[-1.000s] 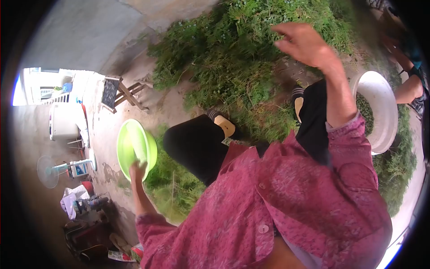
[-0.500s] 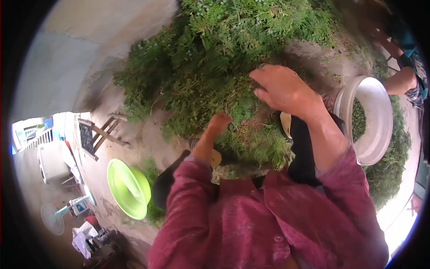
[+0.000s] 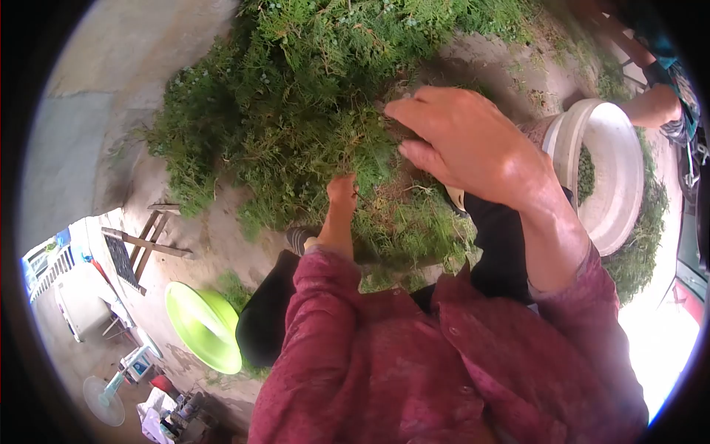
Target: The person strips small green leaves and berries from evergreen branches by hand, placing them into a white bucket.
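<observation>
My left hand point(image 3: 342, 191) is closed low over the pile, its fingers pressed around a leafy cypress sprig point(image 3: 362, 152) whose stem is mostly hidden. To its upper right hovers my right hand point(image 3: 470, 144), palm down, thumb and fingers apart, nothing visible between them. Cypress branches point(image 3: 296, 96) with pale bluish cones spread in a large heap in front of both hands. Beside my right forearm stands a white bucket point(image 3: 610, 181), tilted in view, with small green cones point(image 3: 586, 175) inside.
A lime-green basin point(image 3: 200, 325) sits on the concrete floor at left, near a wooden stool point(image 3: 144, 248) lying over. A fan point(image 3: 103, 399) and clutter are at lower left. Another person's arm point(image 3: 654, 107) shows at upper right, beyond the bucket.
The view has shifted, so the heap appears further left. My left hand is a little higher in view; my right hand appears nearer and larger, its fingers still apart.
</observation>
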Demonstrator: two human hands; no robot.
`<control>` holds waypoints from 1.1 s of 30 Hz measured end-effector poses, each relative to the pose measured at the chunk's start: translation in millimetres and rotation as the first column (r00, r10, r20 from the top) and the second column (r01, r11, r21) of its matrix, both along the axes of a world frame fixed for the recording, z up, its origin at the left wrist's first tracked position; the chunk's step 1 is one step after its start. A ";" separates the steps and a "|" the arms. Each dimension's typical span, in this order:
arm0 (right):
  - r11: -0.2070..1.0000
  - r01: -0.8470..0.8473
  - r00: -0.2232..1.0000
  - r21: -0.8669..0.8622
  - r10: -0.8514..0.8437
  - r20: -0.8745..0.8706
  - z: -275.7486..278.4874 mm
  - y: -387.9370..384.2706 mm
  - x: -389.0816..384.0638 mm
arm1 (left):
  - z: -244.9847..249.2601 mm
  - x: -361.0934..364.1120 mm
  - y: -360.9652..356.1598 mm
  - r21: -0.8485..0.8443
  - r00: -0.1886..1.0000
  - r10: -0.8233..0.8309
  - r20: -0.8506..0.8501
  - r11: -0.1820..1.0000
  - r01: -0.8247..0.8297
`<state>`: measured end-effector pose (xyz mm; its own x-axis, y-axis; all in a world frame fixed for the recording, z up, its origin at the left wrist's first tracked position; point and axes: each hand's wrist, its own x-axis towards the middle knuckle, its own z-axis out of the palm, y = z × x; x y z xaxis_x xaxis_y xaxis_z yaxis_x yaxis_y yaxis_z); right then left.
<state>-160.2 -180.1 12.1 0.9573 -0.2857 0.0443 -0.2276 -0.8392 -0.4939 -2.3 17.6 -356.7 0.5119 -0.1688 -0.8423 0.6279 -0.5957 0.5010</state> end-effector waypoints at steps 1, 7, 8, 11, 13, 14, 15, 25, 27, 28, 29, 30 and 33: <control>1.000 0.002 1.000 0.005 -0.002 0.003 -0.3 -0.2 0.5 | 28.9 -6.4 -2.6 0.005 0.994 0.093 -0.049 0.996 -0.093; 1.000 -0.026 1.000 -0.009 0.026 -0.014 -0.4 0.9 2.8 | 142.6 16.6 3.3 -0.207 0.986 -0.067 0.152 0.973 0.098; 1.000 -0.021 0.999 0.000 0.021 -0.032 -0.5 0.0 3.8 | 169.1 22.7 3.0 -0.237 0.971 -0.131 0.202 0.955 0.178; 1.000 -0.010 1.000 0.006 0.010 -0.017 -1.3 -1.0 5.6 | 210.5 45.2 17.8 -0.221 0.709 -0.322 0.628 0.799 0.559; 1.000 -0.004 1.000 0.004 0.004 0.015 -1.9 -3.5 7.4 | 257.2 56.8 15.8 -0.333 0.873 -0.143 0.466 0.886 0.322; 1.000 -0.007 1.000 0.000 0.007 0.002 -1.8 -5.3 8.9 | 280.6 57.5 16.7 -0.242 0.852 -0.228 0.472 0.895 0.374; 1.000 -0.013 1.000 -0.005 0.013 -0.014 -2.0 -4.6 9.7 | 296.8 55.0 19.2 -0.241 0.846 -0.220 0.487 0.897 0.371; 0.935 -0.133 0.988 0.329 0.150 -0.025 -2.6 9.7 37.9 | 351.0 26.1 24.6 -0.505 0.805 0.174 0.567 0.846 0.174; 0.902 -0.151 0.984 0.404 0.177 -0.028 -2.2 13.6 48.9 | 356.3 23.4 15.3 -0.534 0.759 0.204 0.618 0.817 0.215; 0.756 -0.076 0.987 0.650 0.151 -0.061 -1.0 17.4 54.6 | 360.6 21.2 11.6 -0.550 0.759 0.214 0.614 0.806 0.218; 0.543 0.010 0.986 0.840 0.133 -0.098 -0.2 21.0 59.7 | 365.0 18.7 9.1 -0.545 0.734 0.225 0.641 0.807 0.229; 0.370 0.008 0.994 0.929 0.102 -0.050 -0.1 24.5 63.5 | 366.1 16.2 7.3 -0.537 0.707 0.235 0.667 0.809 0.238; 0.081 0.024 0.999 0.996 -0.030 -0.022 -5.3 35.9 78.3 | 358.6 10.4 2.9 -0.510 0.660 0.207 0.723 0.804 0.306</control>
<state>-81.9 -144.2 6.7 0.9484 -0.0958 -0.3023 -0.2341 0.4312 -0.8713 8.2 20.4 1.9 0.8640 -0.4996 0.0629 -0.1123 -0.0695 0.9912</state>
